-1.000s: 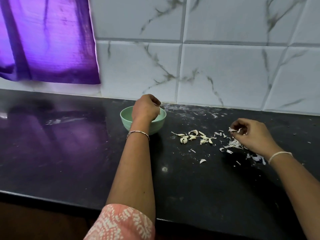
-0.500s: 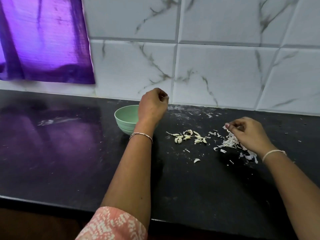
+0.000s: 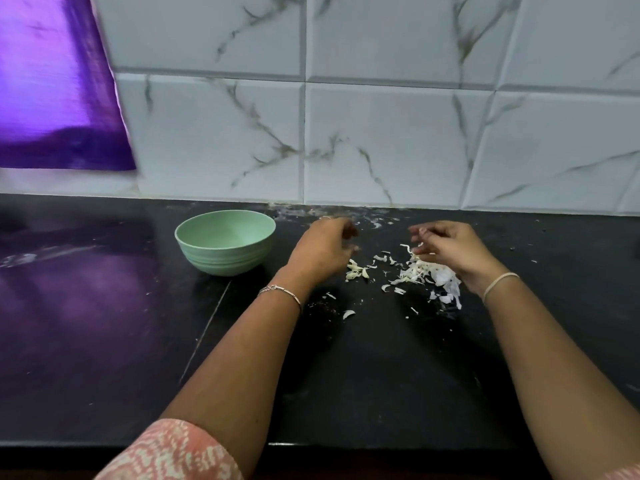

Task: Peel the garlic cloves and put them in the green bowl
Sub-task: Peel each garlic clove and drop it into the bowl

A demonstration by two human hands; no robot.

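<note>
My loosely curled, empty left hand [image 3: 325, 251] hovers nearest the cloves [image 3: 356, 271] at its four o'clock, bowl [image 3: 225, 263] at nine; grip of right hand [image 3: 450, 251] unclear.

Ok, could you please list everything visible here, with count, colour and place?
green bowl: one, pale green, on counter, left of the hands.
garlic cloves: small pile, cream, beside left hand.
garlic skins: heap, white, beside right hand.
loose piece: one, white, nearer the person.
counter: one, black, glossy.
wall tiles: white marbled, behind counter.
curtain: one, purple, upper left.
silver bracelet: one, left wrist.
pale bracelet: one, right wrist.
sleeve: one, pink patterned, left arm.
left hand: over the cloves, fingers loosely curled.
right hand: over the skins, fingers curled.
</note>
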